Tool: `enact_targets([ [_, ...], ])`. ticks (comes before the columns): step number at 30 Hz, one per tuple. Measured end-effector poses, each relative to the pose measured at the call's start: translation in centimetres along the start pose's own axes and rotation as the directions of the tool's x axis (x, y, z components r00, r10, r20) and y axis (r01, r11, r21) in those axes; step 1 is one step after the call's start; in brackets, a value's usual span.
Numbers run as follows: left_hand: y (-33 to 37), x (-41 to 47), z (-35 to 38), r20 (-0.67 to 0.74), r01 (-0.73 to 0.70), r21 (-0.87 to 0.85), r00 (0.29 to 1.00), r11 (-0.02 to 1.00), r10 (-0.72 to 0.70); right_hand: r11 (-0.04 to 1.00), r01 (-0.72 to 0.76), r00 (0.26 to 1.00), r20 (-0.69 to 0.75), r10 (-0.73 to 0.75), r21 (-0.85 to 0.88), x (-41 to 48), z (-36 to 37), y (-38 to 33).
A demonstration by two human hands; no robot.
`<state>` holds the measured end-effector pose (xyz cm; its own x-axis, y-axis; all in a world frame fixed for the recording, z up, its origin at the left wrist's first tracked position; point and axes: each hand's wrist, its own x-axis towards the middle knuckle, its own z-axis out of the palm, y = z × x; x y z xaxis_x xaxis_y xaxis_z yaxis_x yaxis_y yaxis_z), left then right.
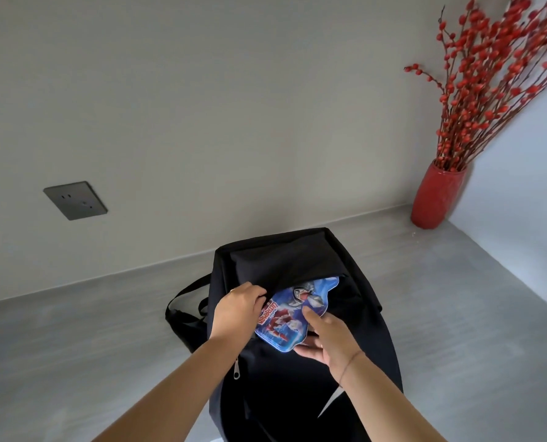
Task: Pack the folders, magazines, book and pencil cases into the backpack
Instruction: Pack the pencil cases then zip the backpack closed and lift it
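Now | head view | black backpack (297, 256) stands on grey counter (457, 298) | left hand (238, 309) grips edge of its opening | right hand (329, 341) pinches blue pencil case (292, 309), thumb on top, fingers beneath, case half inside the opening | red vase (437, 199) in far corner

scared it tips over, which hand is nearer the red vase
Right. The right hand pinches the pencil case well short of the red vase; the left hand, gripping the backpack opening, is farther left.
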<state>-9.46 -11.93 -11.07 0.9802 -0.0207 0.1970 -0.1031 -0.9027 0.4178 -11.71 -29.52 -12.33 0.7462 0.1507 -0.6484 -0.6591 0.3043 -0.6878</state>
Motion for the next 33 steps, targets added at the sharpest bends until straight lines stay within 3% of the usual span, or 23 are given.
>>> enact_targets([
  [2,-0.2,-0.2,0.0,-0.012,-0.002,-0.007,1.0,1.0,0.002,0.997,-0.008,1.0,0.011,0.009,-0.076,-0.2,-0.1,0.1],
  [7,-0.2,-0.3,-0.9,-0.07,-0.056,-0.02,0.996,0.998,0.055,0.985,0.092,0.989,-0.127,-0.074,0.146,0.7,0.7,-1.1],
  [14,0.1,-0.5,-2.6,-0.206,-0.208,0.091,0.953,0.974,0.222,0.968,0.147,0.958,-0.272,-0.089,0.201,2.2,3.1,-1.9],
  [17,0.5,-1.3,-2.2,-0.176,-0.319,0.149,0.923,0.936,0.342,0.945,0.172,0.958,-0.271,-0.095,0.277,2.7,5.3,-2.0],
  [23,-0.7,-1.6,-1.9,-0.163,-0.159,-0.042,0.975,0.986,0.15,0.996,0.061,0.985,-0.164,-0.049,0.069,2.5,5.7,-2.2],
  [29,-0.6,-1.8,-1.1,-0.098,-0.102,-0.094,0.991,0.99,0.093,0.976,0.098,0.982,-0.18,-0.063,0.193,2.9,4.4,-2.5],
  [33,-1.3,-1.5,-1.1,-0.065,-0.024,-0.166,0.998,0.986,0.014,0.992,0.057,0.99,-0.132,-0.042,0.11,3.1,4.2,-2.9],
])
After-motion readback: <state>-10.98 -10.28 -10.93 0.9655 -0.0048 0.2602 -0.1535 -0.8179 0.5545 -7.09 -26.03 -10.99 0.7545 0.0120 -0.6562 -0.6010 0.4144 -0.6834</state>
